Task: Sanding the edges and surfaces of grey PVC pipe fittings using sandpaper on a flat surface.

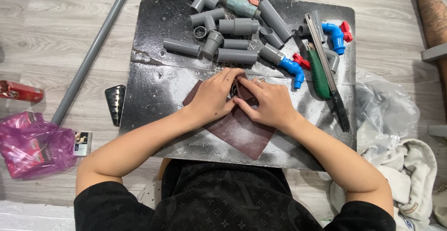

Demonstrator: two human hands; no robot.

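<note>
Both hands press sandpaper [242, 131]; grey pipe fittings [233, 26] lie beyond.

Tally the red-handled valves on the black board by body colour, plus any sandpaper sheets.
Blue plastic taps with red handles: 2
Grey-green plastic valve with red handle: 1
Brown sandpaper sheet, under the left hand and right hand: 1
Total: 4

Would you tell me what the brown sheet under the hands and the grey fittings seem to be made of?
The brown sheet looks like sandpaper: thin, matte, reddish-brown, creased where both hands fold it. The grey fittings look like moulded plastic pipe parts: uniform dull grey, smooth, with socket ends.
</note>
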